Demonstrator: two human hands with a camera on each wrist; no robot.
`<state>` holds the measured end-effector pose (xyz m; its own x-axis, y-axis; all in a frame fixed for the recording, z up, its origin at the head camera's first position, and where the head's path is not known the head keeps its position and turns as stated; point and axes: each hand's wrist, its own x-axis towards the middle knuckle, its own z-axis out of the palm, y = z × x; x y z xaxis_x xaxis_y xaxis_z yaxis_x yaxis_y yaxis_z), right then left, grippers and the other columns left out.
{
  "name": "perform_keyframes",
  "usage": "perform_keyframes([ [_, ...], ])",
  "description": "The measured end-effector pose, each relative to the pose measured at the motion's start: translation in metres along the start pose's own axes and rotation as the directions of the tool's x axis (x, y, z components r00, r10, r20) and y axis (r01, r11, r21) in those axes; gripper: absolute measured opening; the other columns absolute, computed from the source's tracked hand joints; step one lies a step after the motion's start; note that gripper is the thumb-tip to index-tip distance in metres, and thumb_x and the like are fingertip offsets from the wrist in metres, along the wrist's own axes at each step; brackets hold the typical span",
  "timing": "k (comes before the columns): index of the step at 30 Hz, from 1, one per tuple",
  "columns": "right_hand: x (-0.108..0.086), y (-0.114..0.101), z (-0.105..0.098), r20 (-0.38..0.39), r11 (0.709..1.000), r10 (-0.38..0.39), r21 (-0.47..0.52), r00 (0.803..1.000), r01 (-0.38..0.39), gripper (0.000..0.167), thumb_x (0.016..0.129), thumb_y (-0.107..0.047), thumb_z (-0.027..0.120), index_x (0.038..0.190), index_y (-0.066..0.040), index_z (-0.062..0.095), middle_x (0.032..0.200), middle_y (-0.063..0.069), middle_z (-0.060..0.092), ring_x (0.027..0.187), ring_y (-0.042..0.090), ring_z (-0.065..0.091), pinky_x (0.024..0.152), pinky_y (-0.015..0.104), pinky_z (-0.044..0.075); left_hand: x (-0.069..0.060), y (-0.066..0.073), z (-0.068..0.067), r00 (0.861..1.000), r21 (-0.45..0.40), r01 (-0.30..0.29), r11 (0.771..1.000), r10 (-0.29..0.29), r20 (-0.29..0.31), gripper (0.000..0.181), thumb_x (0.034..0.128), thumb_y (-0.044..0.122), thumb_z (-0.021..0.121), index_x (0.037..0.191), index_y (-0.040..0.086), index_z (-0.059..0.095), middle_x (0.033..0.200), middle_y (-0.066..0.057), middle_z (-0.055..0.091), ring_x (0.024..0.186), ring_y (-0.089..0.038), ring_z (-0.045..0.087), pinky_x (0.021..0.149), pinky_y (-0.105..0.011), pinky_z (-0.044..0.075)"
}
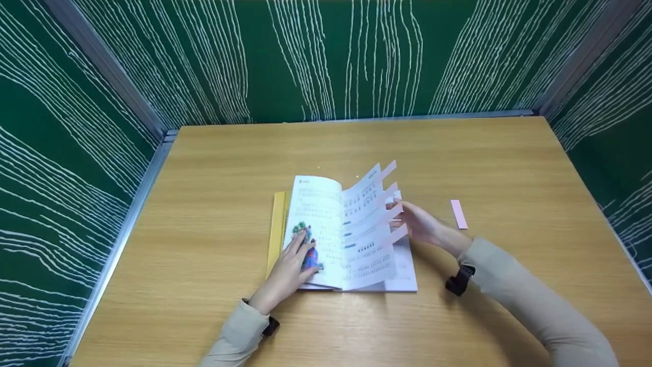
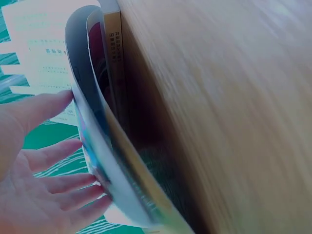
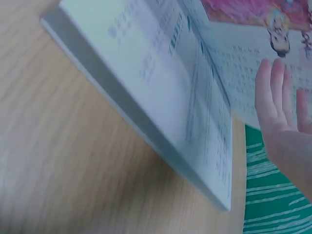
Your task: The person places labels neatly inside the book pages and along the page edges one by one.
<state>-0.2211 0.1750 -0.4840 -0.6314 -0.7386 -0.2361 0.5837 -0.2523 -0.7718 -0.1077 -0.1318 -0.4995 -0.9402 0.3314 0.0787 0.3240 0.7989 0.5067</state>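
An open book (image 1: 321,204) lies on the table, with a coloured drawing low on its left page. My left hand (image 1: 288,270) rests on that page, fingers extended; the left wrist view also shows them touching the paper. On the right, a page (image 1: 367,255) is raised and curved, with several pink paper tabs (image 1: 399,233) sticking out past its outer edge. My right hand (image 1: 420,224) is behind this edge, its fingertips partly hidden by the tabs. In the right wrist view, its straight fingers (image 3: 265,92) lie against an illustrated page (image 3: 239,63).
A loose pink strip (image 1: 459,214) lies on the wooden table (image 1: 229,168) to the right of the book. Under the book's left side, a yellow edge (image 1: 276,224) shows. Green panels (image 1: 295,102) with white lines border the table at the back and sides.
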Motion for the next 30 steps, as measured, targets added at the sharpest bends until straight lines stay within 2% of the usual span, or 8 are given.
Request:
perform_keyframes([
  [5,0.006,0.009,0.009,-0.027,0.986,-0.1,-0.134,0.995,0.095,0.027,0.097,-0.028,0.034,0.095,-0.015,0.058,0.088,-0.001,0.062,0.081,0.013,0.059,0.074,0.029,0.049,-0.002,-0.003,0.0,0.993,-0.005,-0.034,0.999,0.034,-0.113,0.047,0.079,0.018,0.066,0.119,-0.001,0.05,0.136,-0.023,0.032,0.125,-0.036,0.029,0.102,-0.047,0.026],
  [9,0.016,0.016,0.016,-0.072,0.943,-0.153,-0.309,0.986,0.124,0.026,0.091,-0.032,0.047,0.102,-0.011,0.056,0.093,0.0,0.061,0.086,0.015,0.059,0.078,0.035,0.049,-0.005,-0.004,-0.002,0.987,-0.038,-0.024,0.999,0.018,-0.162,0.044,0.0783,0.014,0.066,0.117,-0.002,0.051,0.134,-0.024,0.034,0.123,-0.039,0.031,0.099,-0.049,0.028],
  [14,0.027,0.02,0.034,-0.015,0.844,-0.193,-0.512,0.981,0.159,0.049,0.092,-0.033,0.044,0.122,0.006,0.046,0.109,0.019,0.057,0.1,0.029,0.056,0.084,0.04,0.047,-0.01,-0.006,-0.008,0.966,-0.119,-0.001,0.993,-0.03,-0.258,0.039,0.0761,0.005,0.065,0.114,-0.002,0.056,0.132,-0.022,0.038,0.121,-0.037,0.035,0.098,-0.046,0.031],
  [18,0.03,0.022,0.048,0.009,0.734,-0.217,-0.658,0.976,0.17,0.046,0.094,-0.027,0.042,0.123,0.009,0.045,0.115,0.027,0.052,0.103,0.036,0.053,0.084,0.04,0.046,-0.011,-0.008,-0.011,0.937,-0.229,0.028,0.973,-0.105,-0.334,0.036,0.0741,-0.003,0.064,0.11,-0.005,0.057,0.121,-0.022,0.047,0.109,-0.034,0.047,0.092,-0.038,0.04],
  [21,0.032,0.025,0.054,0.019,0.641,-0.224,-0.75,0.974,0.162,0.039,0.094,-0.02,0.042,0.121,0.007,0.048,0.118,0.025,0.052,0.105,0.035,0.051,0.084,0.041,0.046,-0.011,-0.01,-0.013,0.913,-0.365,0.063,0.929,-0.201,-0.354,0.035,0.074,-0.007,0.063,0.108,-0.008,0.057,0.109,-0.019,0.054,0.094,-0.029,0.055,0.081,-0.032,0.048],
  [26,0.032,0.03,0.058,0.048,0.469,-0.226,-0.87,0.973,0.152,0.033,0.093,-0.02,0.044,0.119,-0.001,0.053,0.118,0.016,0.054,0.106,0.03,0.051,0.087,0.043,0.044,-0.013,-0.014,-0.016,0.874,-0.548,0.088,0.832,-0.328,-0.357,0.032,0.0731,-0.01,0.062,0.105,-0.012,0.058,0.094,-0.019,0.059,0.077,-0.023,0.057,0.069,-0.025,0.05],
  [28,0.032,0.031,0.06,0.074,0.407,-0.232,-0.898,0.97,0.166,0.032,0.093,-0.019,0.044,0.118,-0.002,0.055,0.117,0.014,0.054,0.105,0.029,0.052,0.088,0.041,0.043,-0.015,-0.015,-0.017,0.866,-0.611,0.1,0.785,-0.371,-0.335,0.031,0.0734,-0.009,0.062,0.104,-0.013,0.058,0.091,-0.02,0.06,0.074,-0.02,0.056,0.068,-0.022,0.049],
  [30,0.032,0.033,0.063,0.101,0.364,-0.233,-0.913,0.967,0.183,0.031,0.093,-0.018,0.045,0.117,-0.001,0.055,0.118,0.015,0.054,0.106,0.028,0.052,0.088,0.041,0.043,-0.017,-0.014,-0.019,0.859,-0.676,0.124,0.726,-0.42,-0.293,0.031,0.0743,-0.008,0.061,0.104,-0.015,0.058,0.09,-0.021,0.06,0.073,-0.014,0.055,0.067,-0.019,0.048],
])
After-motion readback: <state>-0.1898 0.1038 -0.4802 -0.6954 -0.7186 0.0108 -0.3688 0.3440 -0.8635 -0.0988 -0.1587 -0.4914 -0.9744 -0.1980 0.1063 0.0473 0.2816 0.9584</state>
